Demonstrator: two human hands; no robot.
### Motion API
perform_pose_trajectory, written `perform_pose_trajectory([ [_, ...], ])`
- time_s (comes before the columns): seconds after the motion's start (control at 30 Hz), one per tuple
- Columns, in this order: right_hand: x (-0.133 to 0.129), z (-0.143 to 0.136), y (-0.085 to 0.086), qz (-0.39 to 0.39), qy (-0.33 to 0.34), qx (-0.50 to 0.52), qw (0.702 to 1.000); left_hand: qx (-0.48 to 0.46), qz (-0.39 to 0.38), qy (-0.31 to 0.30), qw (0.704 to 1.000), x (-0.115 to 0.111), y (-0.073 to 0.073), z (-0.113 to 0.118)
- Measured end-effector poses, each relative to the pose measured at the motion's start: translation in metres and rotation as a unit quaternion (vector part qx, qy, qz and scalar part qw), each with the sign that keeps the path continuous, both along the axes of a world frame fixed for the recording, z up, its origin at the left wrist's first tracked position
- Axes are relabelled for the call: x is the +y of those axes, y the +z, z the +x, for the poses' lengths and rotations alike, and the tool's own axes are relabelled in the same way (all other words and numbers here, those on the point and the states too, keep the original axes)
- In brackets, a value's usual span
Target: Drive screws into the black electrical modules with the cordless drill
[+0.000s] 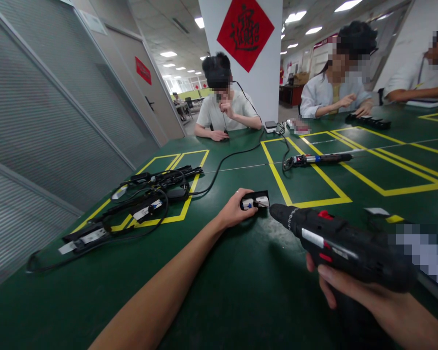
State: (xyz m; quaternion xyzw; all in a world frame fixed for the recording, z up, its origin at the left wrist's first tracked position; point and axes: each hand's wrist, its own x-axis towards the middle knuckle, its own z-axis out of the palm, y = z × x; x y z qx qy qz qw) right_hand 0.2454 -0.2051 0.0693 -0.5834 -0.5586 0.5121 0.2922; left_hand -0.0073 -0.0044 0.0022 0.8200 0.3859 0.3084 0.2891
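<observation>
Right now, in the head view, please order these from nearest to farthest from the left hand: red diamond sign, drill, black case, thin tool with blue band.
1. Black case: held in the left hand.
2. Drill: tip just right of the case.
3. Thin tool: on the table, ahead and right.
4. Red diamond sign: on the pillar, beyond the table.
</observation>
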Motion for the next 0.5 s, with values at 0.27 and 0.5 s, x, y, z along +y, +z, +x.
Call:
perform_pose_trajectory([
  [0.27, -0.005, -0.003, 0.001, -0.012, 0.015, 0.06, 0.998, 0.001, 0.007, -0.006, 1.0, 0.003, -0.004, -0.001],
  [0.5, 0.003, 0.004, -0.003, -0.03, 0.099, 0.12, 0.987, -0.003, 0.004, -0.007, 1.0, 0.003, -0.003, 0.0],
])
